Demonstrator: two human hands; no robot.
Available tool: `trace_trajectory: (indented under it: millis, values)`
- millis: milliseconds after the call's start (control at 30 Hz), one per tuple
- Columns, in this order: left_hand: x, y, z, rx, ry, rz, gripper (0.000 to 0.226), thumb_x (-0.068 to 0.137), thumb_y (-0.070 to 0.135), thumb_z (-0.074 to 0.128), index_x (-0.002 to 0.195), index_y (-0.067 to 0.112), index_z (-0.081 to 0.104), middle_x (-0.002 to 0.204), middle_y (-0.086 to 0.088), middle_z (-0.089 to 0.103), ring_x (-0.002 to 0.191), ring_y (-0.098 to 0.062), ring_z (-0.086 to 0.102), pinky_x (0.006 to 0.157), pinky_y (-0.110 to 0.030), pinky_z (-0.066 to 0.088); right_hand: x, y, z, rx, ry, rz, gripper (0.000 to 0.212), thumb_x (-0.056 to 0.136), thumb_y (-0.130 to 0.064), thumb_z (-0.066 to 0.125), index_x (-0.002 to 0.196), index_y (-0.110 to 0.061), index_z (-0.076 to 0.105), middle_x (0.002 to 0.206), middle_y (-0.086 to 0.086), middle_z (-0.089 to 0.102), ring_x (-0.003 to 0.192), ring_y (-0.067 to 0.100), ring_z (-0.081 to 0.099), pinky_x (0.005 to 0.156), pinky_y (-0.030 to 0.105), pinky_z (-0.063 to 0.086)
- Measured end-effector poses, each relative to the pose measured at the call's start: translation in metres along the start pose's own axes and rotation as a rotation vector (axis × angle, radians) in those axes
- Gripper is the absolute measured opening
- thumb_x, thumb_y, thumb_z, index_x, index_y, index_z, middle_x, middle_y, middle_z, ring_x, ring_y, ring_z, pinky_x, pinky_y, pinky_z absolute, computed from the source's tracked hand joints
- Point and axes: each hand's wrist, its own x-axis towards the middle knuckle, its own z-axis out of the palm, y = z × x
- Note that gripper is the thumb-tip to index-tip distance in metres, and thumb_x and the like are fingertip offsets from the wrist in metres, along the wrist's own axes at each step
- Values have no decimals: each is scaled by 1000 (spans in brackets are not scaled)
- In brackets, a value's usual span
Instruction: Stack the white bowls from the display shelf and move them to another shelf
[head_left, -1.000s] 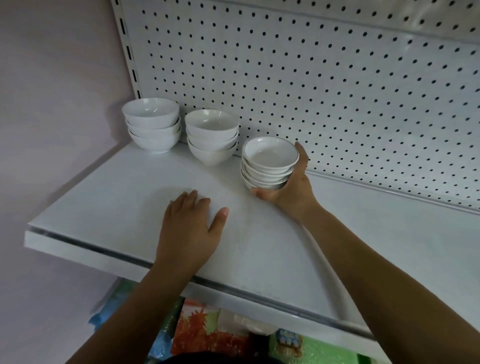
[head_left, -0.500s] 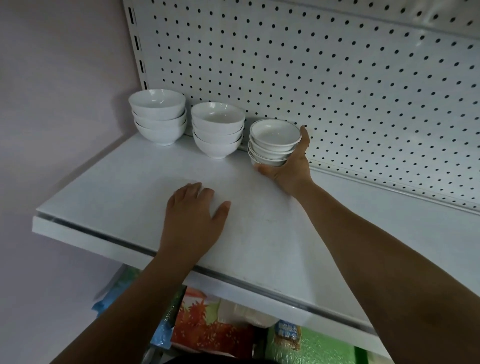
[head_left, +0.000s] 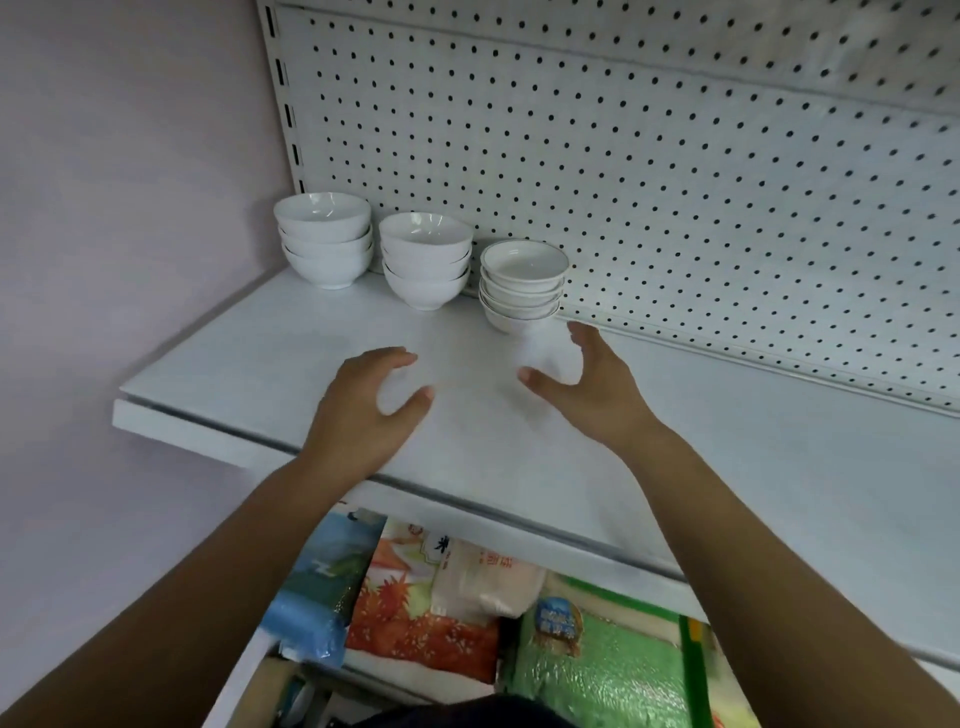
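Presently, three stacks of white bowls stand in a row along the back of the white shelf (head_left: 234, 364), close against the perforated pegboard panel (head_left: 675, 182). The left stack (head_left: 323, 239) shows three deep bowls nested upright, near the corner where the panel meets the pale wall (head_left: 130, 156). The middle stack (head_left: 426, 260) stands just beside it, also three deep bowls, upright. The right stack (head_left: 522, 283) stands just beside the middle one. It consists of several shallower bowls with a thin dark line at the rim; the exact count cannot be told.

The left hand (head_left: 363, 410) is over the front part of the shelf, fingers loosely curved and spread, holding nothing. Whether it touches the surface cannot be told. The right hand (head_left: 587, 379) is just in front of the right stack, thumb and fingers spread wide in a cupped shape, holding nothing. Its fingertips lie near the base of that stack but apart from it; the area between is blurred.

Below the shelf lie packaged goods: a blue bag (head_left: 322, 587), an orange-patterned bag (head_left: 410, 618) and a green bag (head_left: 613, 670).
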Motion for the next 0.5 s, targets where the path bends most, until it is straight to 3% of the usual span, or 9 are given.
trace_trajectory:
  millis: [133, 200, 300, 400, 500]
  values:
    - [-51, 22, -13, 20, -14, 44, 47, 92, 36, 74, 136, 29, 62, 144, 15, 54, 134, 0, 44, 104, 0, 24, -76, 4, -11, -60, -59, -72, 88, 86, -58, 73, 157, -26, 32, 160, -6, 40, 146, 14, 38, 111, 24, 29]
    - [-86, 30, -17, 48, -34, 34, 49, 91, 41, 74, 137, 32, 60, 147, 15, 52, 136, 0, 43, 107, -2, 23, -114, 5, -12, -65, -56, -104, 85, 85, -57, 74, 156, -29, 35, 159, -9, 40, 145, 11, 38, 111, 22, 28]
    - [-148, 39, -19, 95, -30, 2, 56, 91, 51, 71, 140, 29, 59, 148, 12, 53, 137, -3, 43, 110, -19, 29, -167, 10, -13, -57, -44, -151, 80, 86, -53, 75, 153, -32, 39, 156, -12, 42, 143, 7, 37, 108, 18, 24]
    - [-218, 47, -19, 91, -23, -88, 53, 92, 47, 71, 140, 30, 58, 142, 15, 54, 131, 0, 45, 104, -12, 29, -216, 19, -14, -39, -76, -161, 76, 86, -49, 76, 152, -33, 42, 153, -14, 45, 141, 4, 38, 107, 17, 25]
    - [-288, 51, -24, 114, -46, -155, 58, 87, 56, 65, 139, 32, 57, 137, 21, 53, 124, 14, 44, 101, 1, 26, -257, 30, -9, -25, -132, -138, 73, 86, -47, 78, 149, -33, 45, 145, -17, 49, 135, 4, 43, 103, 16, 29]
